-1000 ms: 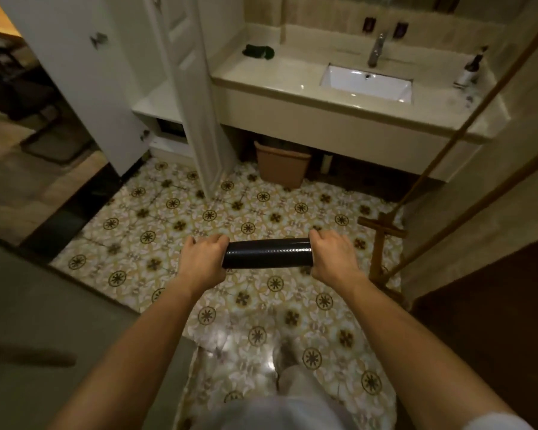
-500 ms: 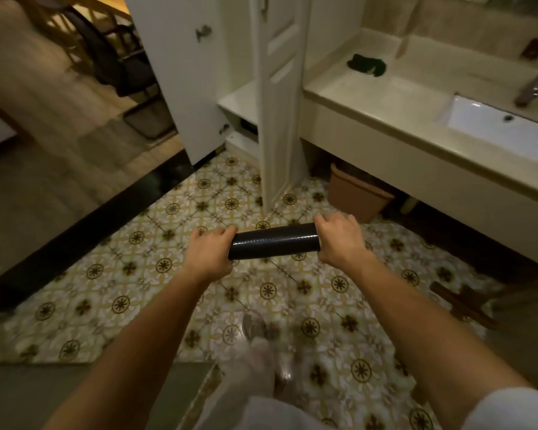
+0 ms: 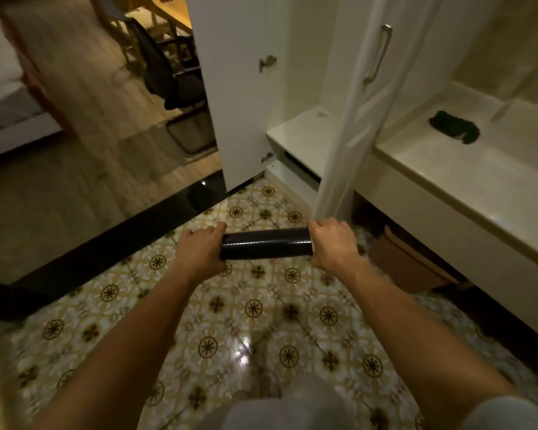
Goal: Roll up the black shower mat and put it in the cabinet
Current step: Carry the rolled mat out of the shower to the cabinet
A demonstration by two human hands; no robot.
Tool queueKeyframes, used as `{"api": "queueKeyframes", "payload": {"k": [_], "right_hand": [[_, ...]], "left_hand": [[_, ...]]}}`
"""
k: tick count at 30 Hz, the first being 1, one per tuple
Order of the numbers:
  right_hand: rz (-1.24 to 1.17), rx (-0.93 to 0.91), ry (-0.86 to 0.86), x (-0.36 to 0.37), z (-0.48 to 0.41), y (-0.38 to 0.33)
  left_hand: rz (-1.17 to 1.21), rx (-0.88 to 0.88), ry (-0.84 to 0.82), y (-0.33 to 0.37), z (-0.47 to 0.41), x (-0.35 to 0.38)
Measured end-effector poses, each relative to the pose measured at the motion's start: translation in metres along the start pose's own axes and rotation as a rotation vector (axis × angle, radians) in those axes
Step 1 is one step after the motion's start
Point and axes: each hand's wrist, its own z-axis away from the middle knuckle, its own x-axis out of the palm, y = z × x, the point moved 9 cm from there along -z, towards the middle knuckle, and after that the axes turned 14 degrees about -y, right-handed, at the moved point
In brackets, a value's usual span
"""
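My left hand (image 3: pixel 201 254) and right hand (image 3: pixel 334 245) clench the rolled black shower mat (image 3: pixel 266 244) by its ends; loosening either grip near the open cabinet (image 3: pixel 298 131) could let it unroll.

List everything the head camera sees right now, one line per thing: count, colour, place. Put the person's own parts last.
rolled mat: one, black, held level above the floor, a hand on each end
cabinet doors: two, white, open ahead
cabinet shelf: one, white, between the doors
door handle: one, metal, on the right-hand door
counter: one, cream, right
cloth: one, dark green, on the counter
bin: one, tan, under the counter
floor tiles: patterned, yellow and white, underfoot
threshold strip: one, black, left of the tiles
chair: one, dark, in the room beyond
left hand: one, closed on the mat's left end
right hand: one, closed on the mat's right end
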Motion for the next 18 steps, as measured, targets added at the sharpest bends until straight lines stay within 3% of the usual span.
{"api": "queueKeyframes", "payload": {"k": [11, 18], "right_hand": [[0.033, -0.049, -0.002, -0.051, -0.22, 0.003], [-0.08, -0.033, -0.009, -0.1, -0.363, 0.028]], "left_hand": [[-0.043, -0.012, -0.049, -0.075, -0.176, -0.068], [-0.056, 0.051, -0.04, -0.119, -0.318, -0.135]]}}
